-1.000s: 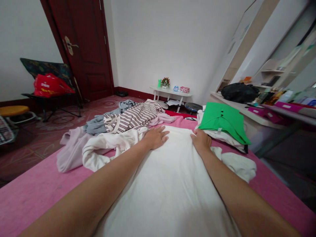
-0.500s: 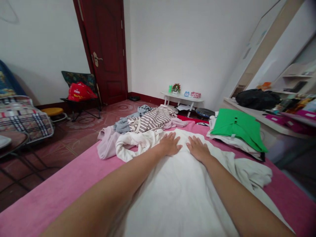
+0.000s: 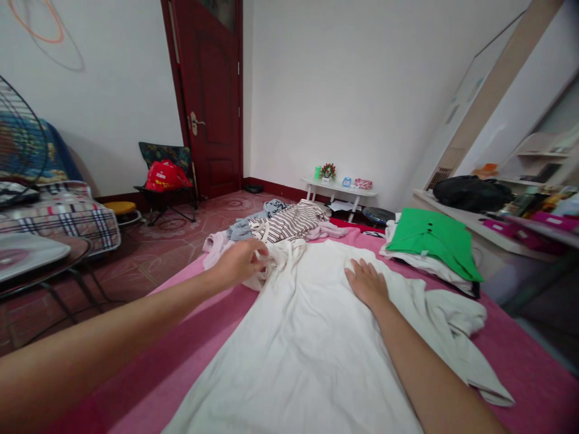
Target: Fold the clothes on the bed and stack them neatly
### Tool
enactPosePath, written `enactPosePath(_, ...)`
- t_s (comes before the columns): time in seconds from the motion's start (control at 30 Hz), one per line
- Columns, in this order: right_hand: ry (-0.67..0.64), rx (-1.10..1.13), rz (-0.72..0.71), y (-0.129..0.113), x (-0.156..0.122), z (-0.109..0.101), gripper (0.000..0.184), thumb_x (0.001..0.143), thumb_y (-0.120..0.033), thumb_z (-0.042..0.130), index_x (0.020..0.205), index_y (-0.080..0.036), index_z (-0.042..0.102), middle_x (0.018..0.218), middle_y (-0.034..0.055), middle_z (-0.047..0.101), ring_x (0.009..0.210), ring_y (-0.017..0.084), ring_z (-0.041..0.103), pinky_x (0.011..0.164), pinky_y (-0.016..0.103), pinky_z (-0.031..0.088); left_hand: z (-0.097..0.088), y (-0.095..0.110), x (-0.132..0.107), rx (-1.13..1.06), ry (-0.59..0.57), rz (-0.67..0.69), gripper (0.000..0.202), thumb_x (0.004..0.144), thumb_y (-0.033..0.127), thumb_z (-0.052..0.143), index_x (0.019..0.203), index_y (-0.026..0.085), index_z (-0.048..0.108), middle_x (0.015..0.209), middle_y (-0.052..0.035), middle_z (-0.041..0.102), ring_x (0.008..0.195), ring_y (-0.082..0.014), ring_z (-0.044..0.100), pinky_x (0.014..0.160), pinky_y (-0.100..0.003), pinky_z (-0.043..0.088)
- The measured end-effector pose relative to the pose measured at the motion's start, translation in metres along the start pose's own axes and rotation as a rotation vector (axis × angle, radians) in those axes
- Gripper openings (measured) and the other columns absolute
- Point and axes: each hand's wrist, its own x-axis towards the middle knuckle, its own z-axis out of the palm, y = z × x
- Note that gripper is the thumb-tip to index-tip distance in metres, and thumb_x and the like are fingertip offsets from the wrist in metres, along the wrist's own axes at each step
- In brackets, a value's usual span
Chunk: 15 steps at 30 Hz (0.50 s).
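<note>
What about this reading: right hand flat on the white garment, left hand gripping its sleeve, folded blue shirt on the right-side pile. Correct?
Not quite. The head view shows the folded shirt on that pile is green, not blue. The right hand does lie flat on the white garment and the left hand grips its sleeve.

White shirt, green top, striped top, pink bedcover

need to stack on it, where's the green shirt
Head view, right side: the green shirt lies atop white clothes on the pink bed, beside the desk.
</note>
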Motion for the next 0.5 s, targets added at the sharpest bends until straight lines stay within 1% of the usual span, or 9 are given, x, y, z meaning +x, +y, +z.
enactPosePath(0.03,0.004,0.0,0.003,-0.001,-0.001,0.0,0.061,0.094,-0.05,0.016,0.146,-0.023,0.03,0.155,0.0073,0.024,0.14,0.027,0.022,0.109,0.051,0.022,-0.008,-0.009,0.001,0.092,0.111,-0.096,0.033,0.077,0.039,0.06,0.104,0.019,0.063,0.097,-0.0055,0.069,0.082,-0.0196,0.064,0.072,-0.027,0.047)
enactPosePath(0.07,0.01,0.001,0.007,-0.001,-0.002,0.0,0.061,0.094,-0.05,0.016,0.146,-0.023,0.03,0.155,0.0073,0.024,0.14,0.028,0.023,0.109,0.051,0.022,-0.014,-0.018,0.003,0.156,0.165,-0.171,0.041,0.073,0.044,0.064,0.107,0.021,0.061,0.096,-0.0048,0.068,0.083,-0.0206,0.064,0.07,-0.026,0.046)
enactPosePath(0.13,0.027,0.0,0.008,-0.001,-0.004,0.001,0.061,0.094,-0.05,0.017,0.146,-0.022,0.032,0.154,0.0078,0.026,0.14,0.028,0.024,0.108,0.051,0.023,-0.02,-0.034,0.006,0.197,0.119,-0.282,0.052,0.067,0.055,0.066,0.108,0.022,0.06,0.091,-0.0038,0.069,0.085,-0.0219,0.064,0.067,-0.025,0.044)
enactPosePath(0.2,0.037,-0.001,0.007,-0.001,-0.007,0.001,0.06,0.094,-0.05,0.018,0.145,-0.022,0.032,0.154,0.0083,0.026,0.139,0.029,0.024,0.108,0.052,0.023,-0.017,-0.044,0.008,0.191,0.002,-0.333,0.051,0.065,0.061,0.064,0.098,0.022,0.064,0.086,-0.0039,0.069,0.084,-0.0221,0.064,0.065,-0.024,0.043)
enactPosePath(0.3,0.036,0.009,0.009,-0.001,-0.011,0.0,0.06,0.094,-0.049,0.019,0.145,-0.022,0.032,0.154,0.0083,0.026,0.14,0.029,0.024,0.108,0.052,0.022,-0.011,-0.045,0.009,0.248,-0.135,-0.289,0.033,0.066,0.052,0.063,0.077,0.022,0.067,0.079,-0.0041,0.068,0.08,-0.0225,0.063,0.064,-0.026,0.043)
enactPosePath(0.37,0.032,0.026,0.011,0.0,-0.014,-0.002,0.06,0.093,-0.05,0.02,0.145,-0.022,0.033,0.154,0.0078,0.026,0.14,0.029,0.023,0.109,0.051,0.022,-0.017,-0.04,0.013,0.311,-0.216,-0.237,0.02,0.066,0.04,0.062,0.072,0.022,0.066,0.072,-0.0031,0.066,0.074,-0.0221,0.063,0.064,-0.027,0.043)
enactPosePath(0.4,0.031,0.038,0.011,0.0,-0.015,-0.003,0.06,0.093,-0.05,0.021,0.145,-0.022,0.033,0.154,0.0076,0.026,0.14,0.029,0.023,0.109,0.051,0.022,-0.024,-0.036,0.017,0.342,-0.24,-0.231,0.015,0.065,0.034,0.062,0.072,0.022,0.066,0.069,-0.0028,0.065,0.071,-0.0215,0.063,0.064,-0.027,0.043)
enactPosePath(0.43,0.031,0.053,0.011,0.001,-0.015,-0.003,0.06,0.093,-0.05,0.022,0.145,-0.022,0.034,0.154,0.0075,0.026,0.14,0.029,0.023,0.11,0.051,0.021,-0.035,-0.031,0.022,0.379,-0.235,-0.239,0.013,0.064,0.03,0.061,0.073,0.022,0.066,0.069,-0.0028,0.065,0.07,-0.021,0.062,0.064,-0.027,0.044)
enactPosePath(0.5,0.039,0.096,0.003,0.004,-0.015,-0.003,0.059,0.093,-0.049,0.025,0.143,-0.021,0.037,0.153,0.0074,0.028,0.14,0.029,0.024,0.11,0.051,0.021,-0.062,-0.019,0.038,0.48,-0.11,-0.277,0.016,0.064,0.024,0.06,0.078,0.021,0.065,0.076,-0.0045,0.065,0.074,-0.0217,0.063,0.066,-0.028,0.045)
